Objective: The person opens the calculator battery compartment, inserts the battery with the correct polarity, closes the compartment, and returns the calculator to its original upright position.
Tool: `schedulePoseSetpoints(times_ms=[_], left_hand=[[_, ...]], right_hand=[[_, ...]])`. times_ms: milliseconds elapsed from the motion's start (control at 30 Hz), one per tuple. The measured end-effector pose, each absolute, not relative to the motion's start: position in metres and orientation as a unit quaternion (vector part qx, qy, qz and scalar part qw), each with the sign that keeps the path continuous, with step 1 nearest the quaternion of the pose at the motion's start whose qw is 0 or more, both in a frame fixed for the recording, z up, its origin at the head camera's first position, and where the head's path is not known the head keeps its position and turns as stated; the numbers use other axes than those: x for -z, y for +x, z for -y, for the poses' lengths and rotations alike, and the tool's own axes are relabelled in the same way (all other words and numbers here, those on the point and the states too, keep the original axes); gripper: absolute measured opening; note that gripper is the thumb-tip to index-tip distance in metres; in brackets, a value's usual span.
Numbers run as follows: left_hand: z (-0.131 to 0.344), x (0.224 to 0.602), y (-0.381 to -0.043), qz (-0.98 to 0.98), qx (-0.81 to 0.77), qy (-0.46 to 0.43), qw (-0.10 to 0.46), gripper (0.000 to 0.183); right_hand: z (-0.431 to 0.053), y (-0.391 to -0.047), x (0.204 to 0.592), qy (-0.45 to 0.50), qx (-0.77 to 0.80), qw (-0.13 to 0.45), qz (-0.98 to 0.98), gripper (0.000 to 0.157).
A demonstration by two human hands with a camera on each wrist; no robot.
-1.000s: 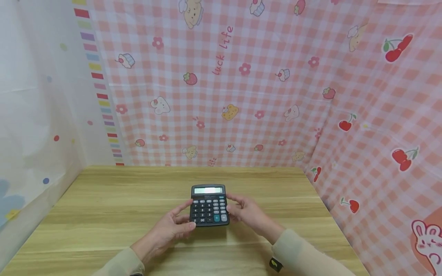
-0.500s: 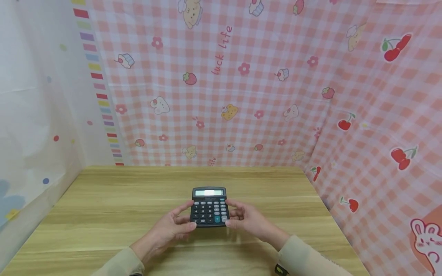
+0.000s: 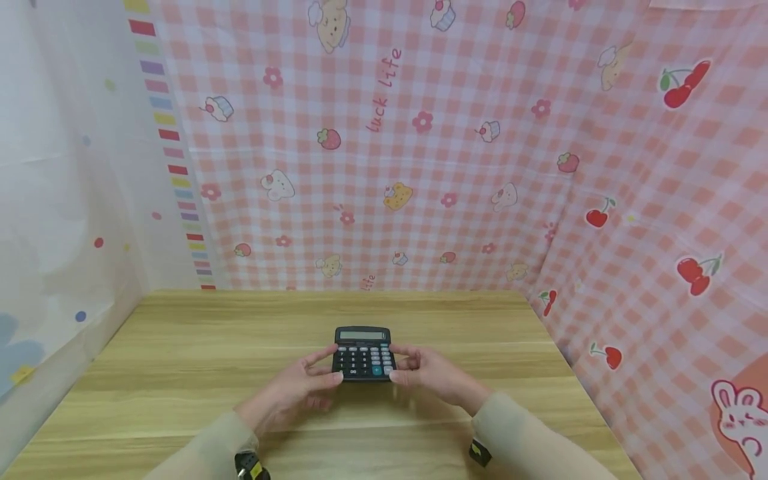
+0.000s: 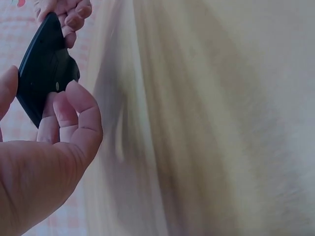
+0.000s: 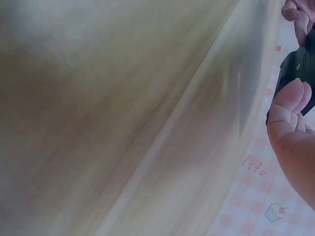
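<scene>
A black calculator (image 3: 360,360) with a grey display and one teal key is held above the table, its keys toward the head camera. My left hand (image 3: 303,383) grips its left edge, thumb at the lower corner and index finger near the display. On the opposite edge my right hand (image 3: 435,377) holds it in the same way. In the left wrist view the calculator's dark underside (image 4: 47,69) shows, with several curled fingertips beneath it. The right wrist view catches only part of the calculator (image 5: 295,69), at the right border.
The wood-grain table (image 3: 210,333) lies beneath both hands. A pink checked cloth (image 3: 360,167) hangs behind it and along the right side (image 3: 660,220). White cloth (image 3: 72,167) covers the left. Dark wrist devices (image 3: 252,465) sit under the sleeves.
The calculator has tilted, so its key face looks shorter and the display glare is gone. My right thumb has slid down to the lower right corner; both hands have risen slightly in view.
</scene>
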State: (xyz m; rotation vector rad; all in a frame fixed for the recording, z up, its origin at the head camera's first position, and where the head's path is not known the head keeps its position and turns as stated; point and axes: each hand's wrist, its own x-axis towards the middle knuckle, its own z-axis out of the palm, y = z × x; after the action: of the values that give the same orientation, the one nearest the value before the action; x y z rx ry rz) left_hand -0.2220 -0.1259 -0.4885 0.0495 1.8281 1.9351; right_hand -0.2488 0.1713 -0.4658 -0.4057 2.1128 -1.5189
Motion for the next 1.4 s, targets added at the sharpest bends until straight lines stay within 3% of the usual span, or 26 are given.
schedulePoseSetpoints(times_ms=[500, 800, 1033, 1400], left_hand=[[0.126, 0.494, -0.251, -0.669, -0.704, -0.003, 0.240, 0.081], [0.121, 0.499, -0.263, -0.704, -0.679, -0.018, 0.208, 0.076], [0.114, 0.502, -0.262, -0.781, -0.610, -0.015, 0.135, 0.067], [0.105, 0.504, -0.258, -0.916, -0.400, 0.019, 0.016, 0.054]], right_hand=[[-0.162, -0.280, 0.477, -0.114, 0.538, 0.263, -0.793, 0.069], [-0.158, -0.291, 0.482, -0.116, 0.534, 0.245, -0.801, 0.068], [-0.151, -0.290, 0.484, -0.112, 0.501, 0.214, -0.831, 0.070], [-0.138, -0.288, 0.488, -0.154, 0.360, 0.114, -0.913, 0.055]])
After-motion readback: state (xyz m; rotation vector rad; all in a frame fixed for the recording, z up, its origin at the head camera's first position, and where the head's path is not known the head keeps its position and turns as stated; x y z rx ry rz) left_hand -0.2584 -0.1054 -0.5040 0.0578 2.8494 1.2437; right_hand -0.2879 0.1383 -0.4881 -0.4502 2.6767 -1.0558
